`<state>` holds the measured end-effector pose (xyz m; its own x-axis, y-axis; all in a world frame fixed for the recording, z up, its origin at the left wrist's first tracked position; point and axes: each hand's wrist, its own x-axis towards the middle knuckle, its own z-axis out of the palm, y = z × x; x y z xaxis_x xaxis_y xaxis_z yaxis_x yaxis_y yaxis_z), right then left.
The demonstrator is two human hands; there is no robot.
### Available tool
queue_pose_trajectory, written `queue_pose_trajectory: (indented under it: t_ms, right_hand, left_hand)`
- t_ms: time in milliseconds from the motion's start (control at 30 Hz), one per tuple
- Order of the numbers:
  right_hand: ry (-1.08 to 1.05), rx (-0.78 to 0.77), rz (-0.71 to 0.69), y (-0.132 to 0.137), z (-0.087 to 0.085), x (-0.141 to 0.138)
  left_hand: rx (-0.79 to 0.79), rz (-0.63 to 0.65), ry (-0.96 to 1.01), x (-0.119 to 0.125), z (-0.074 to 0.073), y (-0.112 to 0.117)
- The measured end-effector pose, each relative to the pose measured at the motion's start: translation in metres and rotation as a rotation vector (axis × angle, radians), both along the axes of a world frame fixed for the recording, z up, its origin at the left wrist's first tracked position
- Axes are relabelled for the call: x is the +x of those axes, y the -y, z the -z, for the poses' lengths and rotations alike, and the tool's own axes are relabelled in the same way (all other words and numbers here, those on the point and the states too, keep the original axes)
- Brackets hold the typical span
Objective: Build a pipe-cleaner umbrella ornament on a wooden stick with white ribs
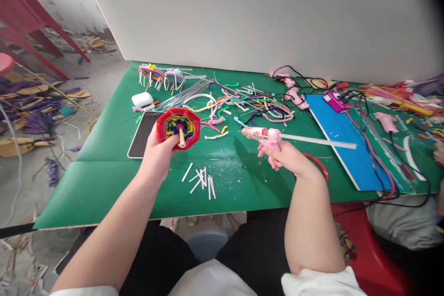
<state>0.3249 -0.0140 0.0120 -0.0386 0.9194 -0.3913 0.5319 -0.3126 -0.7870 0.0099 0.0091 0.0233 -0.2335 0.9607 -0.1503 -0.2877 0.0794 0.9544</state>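
Red edges the woven umbrella (pixel 189 125) in the left hand (pixel 157 150), just behind and to the left of the loose white strips (pixel 203 178) on the green table (pixel 114 180). That hand is closed round the rim, thumb by the pale stick (pixel 181 138), the underside turned to view. Behind the strips and to their right, the right hand (pixel 284 155) is wrapped round a pink glue gun (pixel 256 133), a clear glue stick (pixel 319 141) jutting from its back. The tip faces the umbrella but stands well apart; whether the trigger is pressed, I cannot tell.

The umbrella looks part done: blue-and-yellow weave fills its underside and the stick is in place. Well behind the strips, to the left, a yellow-topped umbrella (pixel 151 74) and a blue-topped umbrella (pixel 174 73) have pale pieces hanging round their rims. The red one shows none, so its fringe seems still undone. Its top is turned away, so any trim there is hidden. The strips lie scattered, apart from both hands.
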Motion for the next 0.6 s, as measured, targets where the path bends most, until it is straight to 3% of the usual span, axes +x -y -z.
queue_pose_trajectory:
  t_ms: [167,400,600]
  right_hand:
    - [0.134,-0.038,-0.023,-0.003,0.007,-0.003]
    - [0.344,-0.004,-0.124,0.010,-0.005,-0.013]
    - [0.779,0.019,-0.265,0.018,-0.022,-0.033]
  left_hand:
    - [-0.004,0.006,0.010,0.002,-0.001,0.003]
    - [-0.003,0.042,0.004,-0.002,-0.003,0.004]
    - [0.045,0.065,0.004,-0.004,-0.001,0.004]
